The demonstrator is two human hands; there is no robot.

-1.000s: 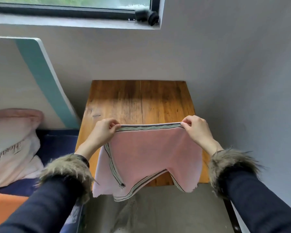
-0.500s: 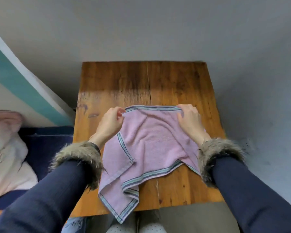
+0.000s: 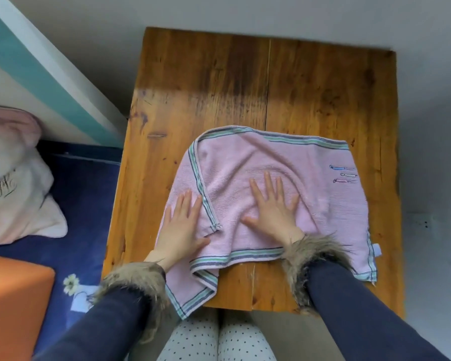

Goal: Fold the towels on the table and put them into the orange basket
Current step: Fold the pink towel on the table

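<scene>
A pink towel [image 3: 323, 201] with striped green and grey borders lies on the wooden table [image 3: 245, 87], loosely folded, with one corner hanging over the near edge. My left hand [image 3: 180, 227] presses flat on its left part, fingers spread. My right hand [image 3: 274, 207] lies flat on the towel's middle, fingers apart. Neither hand grips anything. The orange basket [image 3: 13, 303] stands at the lower left, beside the table, only partly in view.
A bed with a dark blue flowered cover [image 3: 84, 204] runs along the table's left side. A white and pink pillow [image 3: 11, 178] lies on it. Grey walls close off the table's far and right sides.
The towel, held up by its top corners a second ago, now lies on the table. Both hands let go of the corners and rest flat on it.
</scene>
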